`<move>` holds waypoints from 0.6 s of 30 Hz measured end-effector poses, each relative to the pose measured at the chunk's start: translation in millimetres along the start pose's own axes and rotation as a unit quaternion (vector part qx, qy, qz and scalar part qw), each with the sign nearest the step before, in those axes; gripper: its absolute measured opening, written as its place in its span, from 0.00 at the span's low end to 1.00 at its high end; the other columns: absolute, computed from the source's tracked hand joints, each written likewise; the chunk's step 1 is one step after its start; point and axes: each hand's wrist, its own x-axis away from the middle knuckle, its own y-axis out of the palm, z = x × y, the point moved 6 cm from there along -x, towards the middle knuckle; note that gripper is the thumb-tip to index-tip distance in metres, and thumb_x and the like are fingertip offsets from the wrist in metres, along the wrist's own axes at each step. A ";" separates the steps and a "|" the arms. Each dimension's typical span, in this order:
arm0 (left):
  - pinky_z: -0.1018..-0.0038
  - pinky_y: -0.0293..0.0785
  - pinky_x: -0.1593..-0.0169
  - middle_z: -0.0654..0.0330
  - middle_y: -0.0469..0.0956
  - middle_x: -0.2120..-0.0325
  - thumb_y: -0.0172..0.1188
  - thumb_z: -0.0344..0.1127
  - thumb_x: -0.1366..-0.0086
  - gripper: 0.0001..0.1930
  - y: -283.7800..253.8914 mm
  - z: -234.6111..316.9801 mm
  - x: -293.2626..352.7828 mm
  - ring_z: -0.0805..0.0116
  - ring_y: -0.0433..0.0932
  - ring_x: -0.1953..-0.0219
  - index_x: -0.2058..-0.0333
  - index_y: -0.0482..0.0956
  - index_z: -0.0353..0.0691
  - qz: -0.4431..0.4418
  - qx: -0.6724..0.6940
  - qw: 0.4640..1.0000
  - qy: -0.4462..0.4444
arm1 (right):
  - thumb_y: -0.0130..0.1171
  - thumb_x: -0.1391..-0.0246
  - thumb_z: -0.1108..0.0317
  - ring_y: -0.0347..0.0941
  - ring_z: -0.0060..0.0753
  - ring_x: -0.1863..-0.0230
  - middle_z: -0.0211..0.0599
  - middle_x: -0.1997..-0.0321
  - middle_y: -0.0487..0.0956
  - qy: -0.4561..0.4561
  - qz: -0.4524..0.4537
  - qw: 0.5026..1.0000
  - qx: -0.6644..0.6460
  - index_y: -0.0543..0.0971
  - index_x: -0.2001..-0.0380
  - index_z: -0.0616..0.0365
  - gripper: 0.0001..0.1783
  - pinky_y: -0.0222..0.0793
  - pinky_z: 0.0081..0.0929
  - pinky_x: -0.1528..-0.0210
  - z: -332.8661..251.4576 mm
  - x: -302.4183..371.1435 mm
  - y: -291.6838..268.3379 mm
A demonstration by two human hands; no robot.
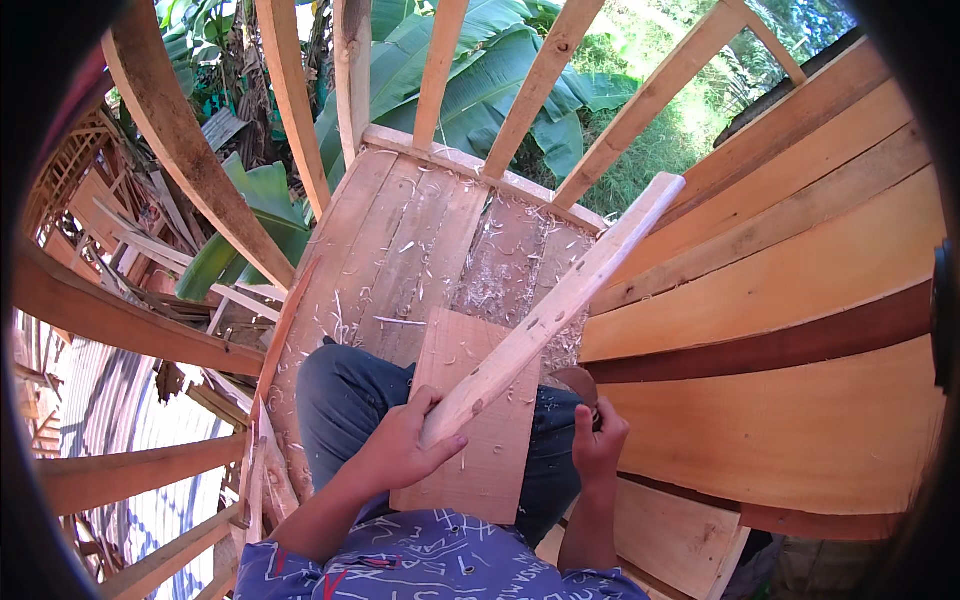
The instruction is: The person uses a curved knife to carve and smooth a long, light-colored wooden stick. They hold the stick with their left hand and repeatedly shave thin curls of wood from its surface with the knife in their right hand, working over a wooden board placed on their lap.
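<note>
A long pale wooden bar with several small dark slots along it slants from my lap up to the far right. My left hand is closed round its near end, the thumb over the lower edge. Under the bar, a flat rectangular board rests across my lap. My right hand is beside my right knee, curled with the thumb raised. Something small and dark shows at its fingers, too little to name.
I sit cross-legged on a plank floor strewn with curled wood shavings. Upright wooden slats ring the far and left sides. Wide boards form a wall close on my right. Corrugated sheets and scrap wood lie beyond the left slats.
</note>
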 end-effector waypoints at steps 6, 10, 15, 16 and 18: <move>0.62 0.74 0.60 0.40 0.78 0.67 0.67 0.45 0.44 0.28 -12.8 23.7 -6.9 0.42 0.80 0.64 0.52 0.68 0.33 0.125 -0.034 0.988 0.088 | 0.60 0.44 0.55 0.59 0.32 0.86 0.42 0.88 0.61 -0.007 -0.058 0.997 -0.042 0.68 0.81 0.62 0.23 0.56 0.30 0.81 -32.4 13.8 18.7; 0.63 0.76 0.63 0.42 0.79 0.69 0.68 0.46 0.46 0.29 -14.1 38.2 -5.2 0.44 0.81 0.67 0.53 0.69 0.33 0.147 -0.089 0.981 0.089 | 0.61 0.44 0.55 0.60 0.38 0.87 0.43 0.88 0.61 -0.011 -0.091 0.995 -0.038 0.68 0.82 0.62 0.23 0.57 0.31 0.82 -44.4 6.8 23.6; 0.63 0.76 0.66 0.46 0.79 0.72 0.69 0.48 0.47 0.29 -8.3 53.5 -0.9 0.47 0.82 0.70 0.54 0.69 0.34 0.141 -0.113 0.979 0.091 | 0.61 0.46 0.53 0.62 0.45 0.86 0.44 0.88 0.63 -0.068 -0.066 0.996 0.001 0.69 0.83 0.61 0.24 0.58 0.33 0.82 -61.6 -6.0 16.4; 0.63 0.77 0.67 0.46 0.79 0.73 0.70 0.48 0.48 0.29 -7.5 57.1 -0.8 0.48 0.82 0.71 0.54 0.70 0.34 0.140 -0.114 0.979 0.096 | 0.62 0.46 0.52 0.62 0.45 0.86 0.44 0.88 0.63 -0.078 -0.054 0.995 0.008 0.69 0.83 0.60 0.24 0.58 0.33 0.82 -62.4 -7.2 14.4; 0.63 0.77 0.67 0.47 0.79 0.72 0.70 0.48 0.48 0.29 -7.8 61.3 -1.1 0.48 0.82 0.71 0.55 0.70 0.35 0.147 -0.114 0.978 0.096 | 0.62 0.46 0.51 0.63 0.46 0.86 0.45 0.88 0.63 -0.083 -0.039 0.996 0.021 0.69 0.83 0.60 0.25 0.57 0.34 0.82 -63.4 -10.6 10.6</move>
